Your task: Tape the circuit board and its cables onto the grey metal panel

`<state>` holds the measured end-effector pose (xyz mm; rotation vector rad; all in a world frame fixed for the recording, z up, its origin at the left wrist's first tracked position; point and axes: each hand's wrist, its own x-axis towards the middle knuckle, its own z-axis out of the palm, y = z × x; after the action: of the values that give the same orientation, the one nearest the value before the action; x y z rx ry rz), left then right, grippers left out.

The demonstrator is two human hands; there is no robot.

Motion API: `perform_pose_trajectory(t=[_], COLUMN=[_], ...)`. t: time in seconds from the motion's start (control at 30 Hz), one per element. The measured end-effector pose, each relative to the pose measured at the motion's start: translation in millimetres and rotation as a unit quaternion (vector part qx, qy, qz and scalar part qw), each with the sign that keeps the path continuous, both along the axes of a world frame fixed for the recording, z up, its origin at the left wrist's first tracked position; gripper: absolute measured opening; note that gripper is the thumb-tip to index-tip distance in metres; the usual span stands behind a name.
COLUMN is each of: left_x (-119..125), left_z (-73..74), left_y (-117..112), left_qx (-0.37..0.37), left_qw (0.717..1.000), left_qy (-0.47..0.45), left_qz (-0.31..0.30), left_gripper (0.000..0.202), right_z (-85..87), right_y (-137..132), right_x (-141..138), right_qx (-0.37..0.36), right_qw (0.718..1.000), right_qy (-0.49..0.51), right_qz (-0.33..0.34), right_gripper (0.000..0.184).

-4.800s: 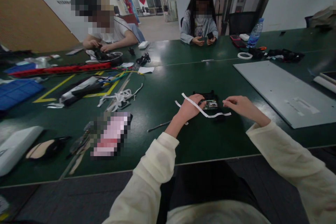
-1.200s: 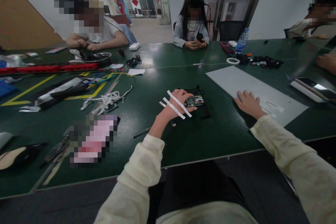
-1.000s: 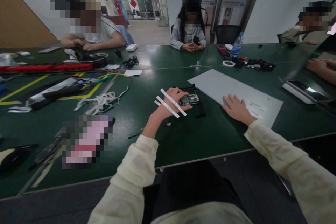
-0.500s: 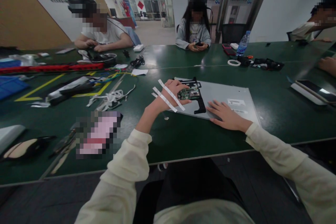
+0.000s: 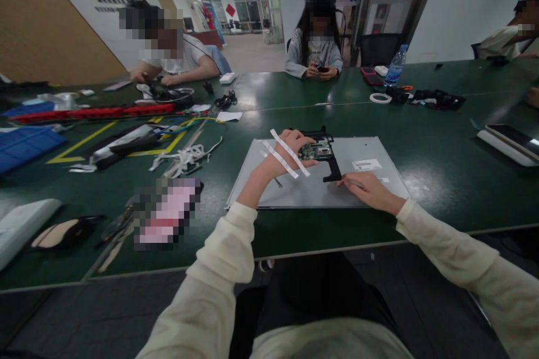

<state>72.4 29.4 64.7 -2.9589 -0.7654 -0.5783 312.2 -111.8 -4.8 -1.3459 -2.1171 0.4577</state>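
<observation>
My left hand (image 5: 283, 158) grips a small green circuit board (image 5: 316, 151) set in a black bracket (image 5: 332, 165), held just above a flat grey metal panel (image 5: 370, 182). Two white tape strips (image 5: 286, 152) are stuck across the back of that hand. On the panel's near right part, my right hand (image 5: 365, 189) lies with its fingers drawn together, pinching a thin pale piece I cannot make out. The panel lies on the green table in front of me.
White tape scraps (image 5: 185, 157), cables and a red bar (image 5: 96, 112) lie on the table's left side. A tape roll (image 5: 378, 97), a water bottle (image 5: 394, 67) and black parts (image 5: 438, 100) sit far right. Three other people sit around the table. A device (image 5: 507, 143) lies at the right edge.
My right hand has pulled the grey panel from the right to directly in front of me. The left hand lifted the board with its bracket, and now holds it over the panel.
</observation>
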Motion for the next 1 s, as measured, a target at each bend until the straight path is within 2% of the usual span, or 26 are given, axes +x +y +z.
perform_pose_trajectory(t=[0.07, 0.13, 0.17, 0.23, 0.37, 0.53, 0.7, 0.8, 1.0], left_x=[-0.6, -0.3, 0.3, 2.4, 7.1, 4.9, -8.0, -18.8, -42.2], left_z=[-3.9, -9.2, -11.9, -17.1, -23.3, -31.7, -36.5, -28.0, 2.8], left_y=[2.8, 5.5, 6.9, 9.8, 14.9, 18.2, 13.7, 6.8, -9.4], left_qx=[-0.003, -0.009, -0.011, -0.015, -0.020, -0.031, -0.039, -0.036, -0.011], left_qw=[1.000, 1.000, 1.000, 1.000, 1.000, 0.999, 0.998, 0.998, 1.000], left_qy=[0.000, 0.004, 0.007, 0.011, 0.020, 0.032, 0.047, 0.040, 0.020], left_qz=[0.001, 0.003, 0.004, 0.006, 0.005, 0.002, 0.007, 0.015, 0.014], left_gripper=[0.058, 0.058, 0.058, 0.057, 0.058, 0.057, 0.057, 0.057, 0.059], right_z=[-7.4, -17.4, -22.8, -32.5, -41.3, -36.7, -36.3, -37.9, -38.7], right_y=[6.0, 12.8, 16.0, 21.5, 28.2, 29.8, 29.5, 30.2, 29.9], right_x=[8.5, 20.2, 26.5, 37.8, 49.3, 47.6, 45.5, 46.1, 45.4], right_qx=[0.046, 0.063, 0.054, 0.022, -0.022, -0.033, -0.025, -0.029, -0.022], right_qw=[0.991, 0.963, 0.946, 0.922, 0.918, 0.923, 0.923, 0.924, 0.923], right_qy=[-0.045, -0.124, -0.167, -0.234, -0.288, -0.304, -0.302, -0.299, -0.305], right_qz=[-0.114, -0.231, -0.271, -0.306, -0.270, -0.233, -0.236, -0.235, -0.234], right_gripper=[0.043, 0.048, 0.051, 0.055, 0.060, 0.063, 0.063, 0.063, 0.064])
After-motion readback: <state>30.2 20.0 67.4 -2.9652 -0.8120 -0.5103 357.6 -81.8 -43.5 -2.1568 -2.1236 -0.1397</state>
